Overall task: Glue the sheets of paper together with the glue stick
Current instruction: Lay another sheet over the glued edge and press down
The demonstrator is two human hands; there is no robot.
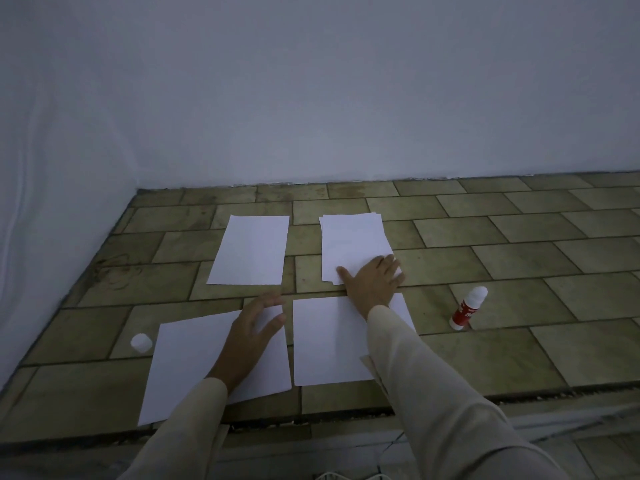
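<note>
Several white sheets lie on a tiled ledge. A single sheet (251, 249) is at the far left, a small stack (353, 240) at the far right. A tilted sheet (194, 362) and another sheet (325, 341) lie nearer. My right hand (372, 284) rests flat, fingers spread, on the near edge of the stack. My left hand (256, 323) hovers or rests, fingers apart, over the tilted sheet's far corner. The glue stick (467, 308), red and white, stands uncapped to the right. Its white cap (141, 342) sits at the left.
A white wall (311, 98) closes the back and left of the tiled ledge (519, 251). The ledge's front edge (346, 415) drops off just below the near sheets. Both arms wear pale long sleeves.
</note>
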